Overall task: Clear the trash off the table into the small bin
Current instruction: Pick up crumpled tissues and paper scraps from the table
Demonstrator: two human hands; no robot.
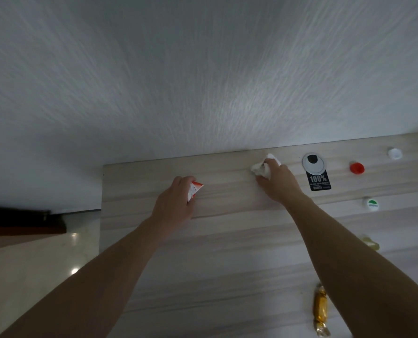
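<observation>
Two pieces of trash are being gathered at once from the pale wood-grain counter [227,240]. The left hand [172,203] is closed around a small white-and-orange folded paper wrapper [195,189], which pokes out past the fingers. The right hand [277,182] is curled over a crumpled white tissue [260,167] near the counter's far edge, beside the wall; whether the tissue has been lifted cannot be told. The small bin is not in view, so the next move is judged to call for both handfuls to be carried off the counter to wherever it stands.

More trash is left: a red plastic bottle cap [356,167], a white plastic cap [395,153], a white cap with a green top [371,204], a gold foil-wrapped sweet [321,311] and a yellowish wrapper [371,242] partly hidden by the right forearm.

On a black label [319,181] below a round silver cable grommet [313,162], "100%" can be read; the smaller print is too blurred.
</observation>
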